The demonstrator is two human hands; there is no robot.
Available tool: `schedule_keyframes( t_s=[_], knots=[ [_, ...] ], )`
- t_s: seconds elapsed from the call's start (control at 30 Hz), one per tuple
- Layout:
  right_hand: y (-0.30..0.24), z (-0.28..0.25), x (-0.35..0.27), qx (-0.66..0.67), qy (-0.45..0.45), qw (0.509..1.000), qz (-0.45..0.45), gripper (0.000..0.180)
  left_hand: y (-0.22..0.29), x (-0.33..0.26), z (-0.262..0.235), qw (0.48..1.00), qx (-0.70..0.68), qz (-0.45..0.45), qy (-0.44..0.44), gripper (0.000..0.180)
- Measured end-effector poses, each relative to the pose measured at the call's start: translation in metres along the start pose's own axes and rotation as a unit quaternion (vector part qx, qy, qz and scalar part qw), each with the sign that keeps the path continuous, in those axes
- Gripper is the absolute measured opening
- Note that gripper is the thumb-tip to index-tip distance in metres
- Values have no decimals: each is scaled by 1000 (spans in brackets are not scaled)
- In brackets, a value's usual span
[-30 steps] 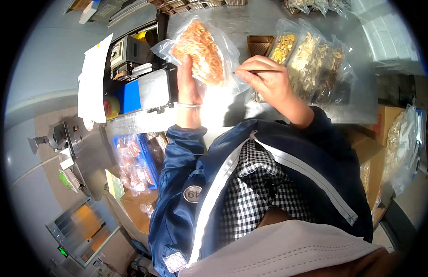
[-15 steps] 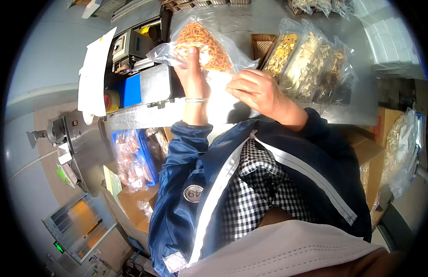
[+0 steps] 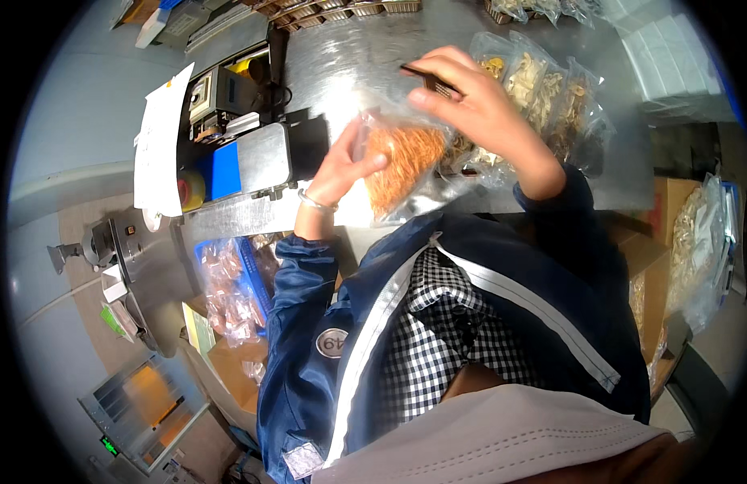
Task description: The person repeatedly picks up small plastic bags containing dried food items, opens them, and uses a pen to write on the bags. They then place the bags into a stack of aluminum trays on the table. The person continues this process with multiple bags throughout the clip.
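The bag (image 3: 406,165) is clear, glossy, crinkled plastic, the table (image 3: 454,32) smooth, shiny metal, the jacket (image 3: 293,371) sleek cloth with a soft sheen, the sheet (image 3: 160,133) matt paper, and the right box (image 3: 673,210) dull cardboard.

On my feed, glare bleaches the steel table (image 3: 349,52) near twelve o'clock; a shadow darkens it at eleven. I see straight edges bending toward the black rim.
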State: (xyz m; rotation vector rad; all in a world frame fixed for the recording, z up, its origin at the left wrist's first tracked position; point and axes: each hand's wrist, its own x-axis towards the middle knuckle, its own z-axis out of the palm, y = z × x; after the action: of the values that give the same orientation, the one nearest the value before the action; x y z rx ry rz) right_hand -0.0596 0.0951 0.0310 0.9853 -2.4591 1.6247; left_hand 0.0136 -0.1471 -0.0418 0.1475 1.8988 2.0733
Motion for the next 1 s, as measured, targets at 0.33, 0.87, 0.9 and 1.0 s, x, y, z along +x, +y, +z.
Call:
schedule_keyframes(
  t_s=[0.33,0.87,0.9,1.0],
  knots=[
    [21,18,-20,94,-128,971,181,25,3,-20,39,994,-44,-56,-82,64],
    [58,40,-45,363,-155,871,294,18,9,-20,81,993,-65,75,62,50],
    [61,38,-48,337,-148,882,293,18,-1,-13,66,966,183,184,16,34],
    [67,15,-55,245,-100,920,290,19,-15,-11,64,992,8,98,76,30]
  ],
)
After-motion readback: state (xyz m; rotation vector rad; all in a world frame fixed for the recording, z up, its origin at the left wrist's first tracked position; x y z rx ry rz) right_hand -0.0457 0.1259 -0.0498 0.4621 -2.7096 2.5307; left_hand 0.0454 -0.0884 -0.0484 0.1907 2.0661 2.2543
